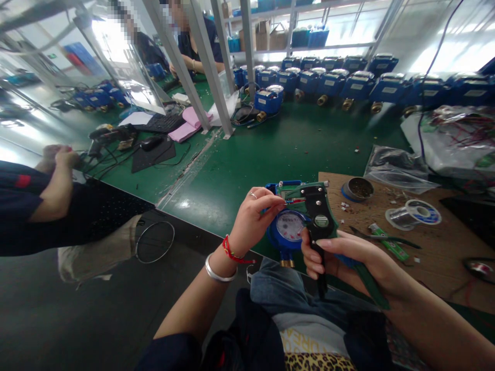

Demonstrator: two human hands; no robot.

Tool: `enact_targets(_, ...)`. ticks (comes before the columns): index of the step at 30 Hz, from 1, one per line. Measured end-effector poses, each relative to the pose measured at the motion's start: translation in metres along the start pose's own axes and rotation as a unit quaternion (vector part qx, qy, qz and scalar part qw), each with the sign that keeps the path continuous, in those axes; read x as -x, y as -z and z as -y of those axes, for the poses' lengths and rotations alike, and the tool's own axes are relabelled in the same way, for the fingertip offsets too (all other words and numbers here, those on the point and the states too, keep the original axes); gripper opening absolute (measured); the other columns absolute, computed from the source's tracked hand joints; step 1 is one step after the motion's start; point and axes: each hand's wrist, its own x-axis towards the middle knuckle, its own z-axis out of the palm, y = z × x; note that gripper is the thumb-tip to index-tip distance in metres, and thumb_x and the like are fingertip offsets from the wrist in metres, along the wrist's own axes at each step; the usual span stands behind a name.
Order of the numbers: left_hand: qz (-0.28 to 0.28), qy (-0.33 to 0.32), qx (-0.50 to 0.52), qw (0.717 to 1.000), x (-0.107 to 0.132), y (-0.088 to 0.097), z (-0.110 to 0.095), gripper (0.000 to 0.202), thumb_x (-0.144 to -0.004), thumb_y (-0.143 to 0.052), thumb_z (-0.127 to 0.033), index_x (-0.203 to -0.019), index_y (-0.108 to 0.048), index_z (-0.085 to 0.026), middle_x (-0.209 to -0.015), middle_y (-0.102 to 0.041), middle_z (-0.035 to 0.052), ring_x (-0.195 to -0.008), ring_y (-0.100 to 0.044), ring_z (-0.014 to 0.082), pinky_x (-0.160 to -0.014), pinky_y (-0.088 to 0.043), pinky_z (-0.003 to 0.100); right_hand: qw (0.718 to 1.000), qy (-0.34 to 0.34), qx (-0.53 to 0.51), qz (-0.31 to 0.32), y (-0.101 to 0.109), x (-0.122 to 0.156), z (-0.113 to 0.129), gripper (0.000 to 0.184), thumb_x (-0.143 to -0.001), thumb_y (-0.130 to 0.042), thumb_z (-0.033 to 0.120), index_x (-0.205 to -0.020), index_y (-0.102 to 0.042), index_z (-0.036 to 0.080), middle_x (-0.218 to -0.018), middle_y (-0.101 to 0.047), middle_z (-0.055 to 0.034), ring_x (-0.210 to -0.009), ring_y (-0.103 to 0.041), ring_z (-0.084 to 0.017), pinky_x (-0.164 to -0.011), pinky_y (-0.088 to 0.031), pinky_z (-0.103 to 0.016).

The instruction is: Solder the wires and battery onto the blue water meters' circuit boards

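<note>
My right hand [356, 253] is wrapped around the handles of a black and green wire stripper [316, 198]. The tool's head is above the right side of a blue water meter [274, 234], whose round dial faces up. My left hand [252, 219], wearing a red bracelet and a silver bangle, pinches thin wires [296, 200], at least one of them red. These wires run to the stripper's head; whether its jaws grip them is hard to make out. A brass fitting [286, 263] sticks out of the meter toward me.
On the brown board [371, 206] at right lie a solder spool [413, 214], a round tin [358, 189], pliers [386, 237] and a green-white tube [390, 245]. Blue meters [356, 85] line the back. A clear bag [398, 167] lies nearby. A co-worker's arm [54, 193] is at left.
</note>
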Motion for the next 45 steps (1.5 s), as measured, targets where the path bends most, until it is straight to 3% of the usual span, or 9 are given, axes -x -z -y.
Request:
enact_targets(27, 0.002, 0.018, -0.003, 1.0, -0.0004, -0.0008, 0.0009, 0.003, -0.085, -0.064, -0.019, -0.086, -0.067, -0.019, -0.086, -0.063, 0.004, -0.09, -0.055, 0.0182, -0.082, -0.047, 0.035, 0.999, -0.011, 0.049, -0.016, -0.002, -0.0042, 0.0001, 0.028, -0.079, -0.07, 0.033, -0.09, -0.054, 0.015, -0.065, -0.05, 0.0013, -0.056, -0.047, -0.009, -0.054, -0.039, -0.025)
enact_targets(38, 0.003, 0.016, 0.008, 1.0, 0.0012, 0.0001, 0.0007, 0.005, -0.087, -0.062, -0.019, -0.087, -0.068, -0.019, -0.087, -0.063, 0.0045, -0.091, -0.056, 0.0183, -0.084, -0.048, 0.036, 0.999, -0.012, 0.038, -0.008, -0.0031, -0.0054, -0.0004, 0.027, -0.079, -0.07, 0.033, -0.091, -0.054, 0.014, -0.066, -0.05, 0.001, -0.057, -0.047, -0.009, -0.055, -0.039, -0.025)
enact_targets(45, -0.003, 0.02, 0.009, 1.0, 0.0024, -0.0001, 0.0026, 0.004, -0.086, -0.063, -0.02, -0.086, -0.068, -0.02, -0.087, -0.063, 0.0044, -0.091, -0.055, 0.0184, -0.082, -0.047, 0.036, 0.996, -0.006, 0.086, -0.026, -0.0024, -0.0036, -0.0002, 0.027, -0.081, -0.067, 0.035, -0.094, -0.056, 0.014, -0.069, -0.054, -0.0014, -0.06, -0.052, -0.012, -0.058, -0.039, -0.027)
